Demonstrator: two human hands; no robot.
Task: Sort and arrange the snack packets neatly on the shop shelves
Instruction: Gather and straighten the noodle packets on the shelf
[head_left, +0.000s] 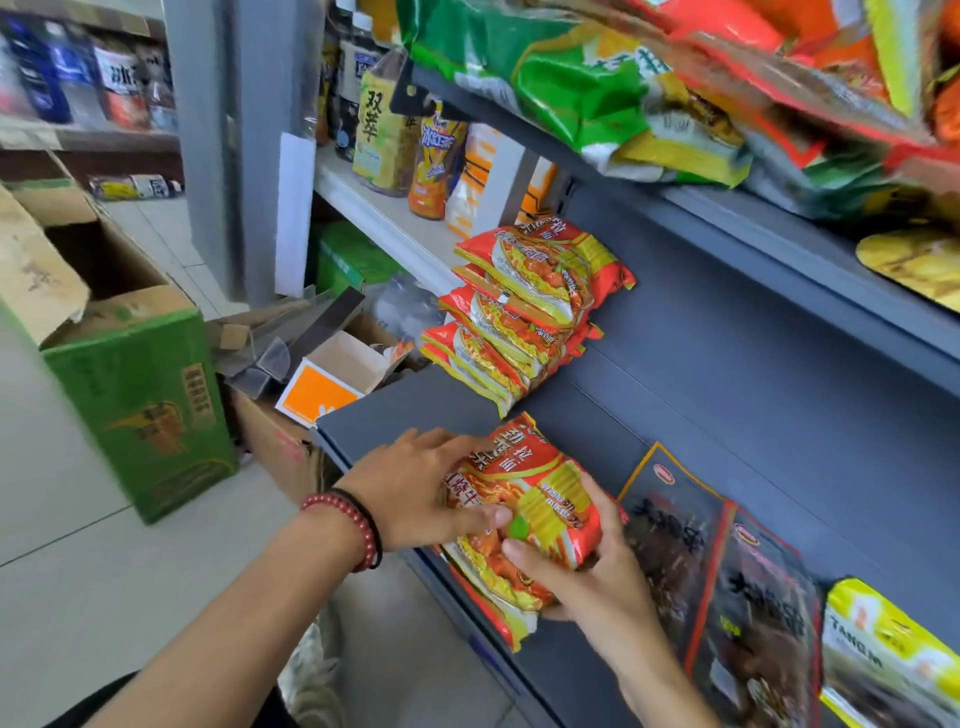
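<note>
Pile (524, 499) of red noodle packets at front edge of grey shelf (701, 374), gripped from both sides. On its left, left hand (415, 491) has fingers over pile, thumb on top face. On its right, right hand (592, 577) curls round it, thumb on top. Stack (524, 312) of same packets further back on shelf, apart from pile. Dark packets (675, 540) just beside right hand, yellow packet (883, 649) beyond. Bead bracelet (358, 525) on left wrist. Green box (140, 405) on floor.
</note>
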